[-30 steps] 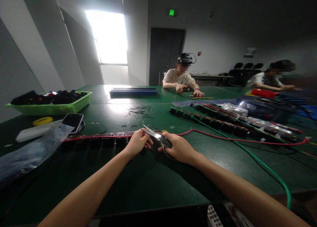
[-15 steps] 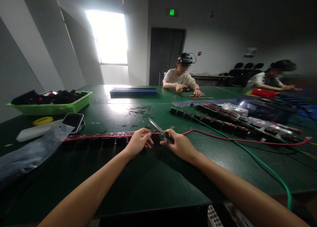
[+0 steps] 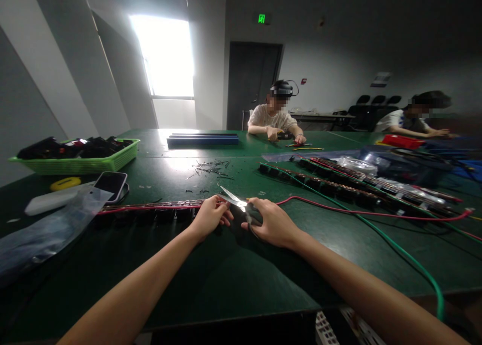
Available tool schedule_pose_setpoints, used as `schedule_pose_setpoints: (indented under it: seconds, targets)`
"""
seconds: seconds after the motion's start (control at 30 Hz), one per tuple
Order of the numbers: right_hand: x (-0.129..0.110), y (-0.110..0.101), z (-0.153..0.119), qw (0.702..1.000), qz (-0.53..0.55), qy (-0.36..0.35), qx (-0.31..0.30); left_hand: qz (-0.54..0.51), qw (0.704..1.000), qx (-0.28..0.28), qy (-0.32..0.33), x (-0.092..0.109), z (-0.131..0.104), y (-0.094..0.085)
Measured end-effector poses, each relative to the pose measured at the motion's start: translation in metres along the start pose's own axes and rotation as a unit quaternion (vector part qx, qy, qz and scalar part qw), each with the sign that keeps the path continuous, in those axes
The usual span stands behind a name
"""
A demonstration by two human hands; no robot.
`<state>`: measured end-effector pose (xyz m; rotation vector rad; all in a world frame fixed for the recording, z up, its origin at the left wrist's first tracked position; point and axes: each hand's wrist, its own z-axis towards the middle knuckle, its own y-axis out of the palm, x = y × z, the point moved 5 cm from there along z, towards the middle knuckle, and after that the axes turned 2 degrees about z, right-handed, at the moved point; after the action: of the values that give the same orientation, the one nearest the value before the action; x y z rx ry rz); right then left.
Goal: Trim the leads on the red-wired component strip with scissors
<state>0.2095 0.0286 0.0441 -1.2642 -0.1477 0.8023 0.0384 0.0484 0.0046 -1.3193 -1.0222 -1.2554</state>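
Note:
My right hand (image 3: 274,222) is wrapped round the handles of a pair of scissors (image 3: 237,202). The blades are spread apart and point left, right beside the fingertips of my left hand (image 3: 211,218). Those left fingers are pinched together at the right part of a long black strip (image 3: 150,215) with a red wire (image 3: 131,210) along its top. What the pinch holds is too small to make out. The red wire runs on behind both hands toward the right side of the table.
Thin black offcuts (image 3: 211,169) lie beyond my hands. At left are a green basket (image 3: 86,163) of black parts, a phone (image 3: 110,185) and a plastic bag (image 3: 56,234). More wired strips (image 3: 324,187) and a green cable (image 3: 391,242) lie right. Two people sit across the table.
The scissors have opened and moved left and slightly down, bringing their blades to my left fingertips. My left hand has stayed nearly still.

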Motion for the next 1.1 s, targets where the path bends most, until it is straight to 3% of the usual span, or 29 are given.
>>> schedule_pose_setpoints:
  seconds: [1.1]
  targets:
    - [-0.0022,0.0037,0.0001,0.999,0.030,0.009,-0.028,-0.017,1.000,-0.003,0.008,0.0032,-0.0014,0.0013]
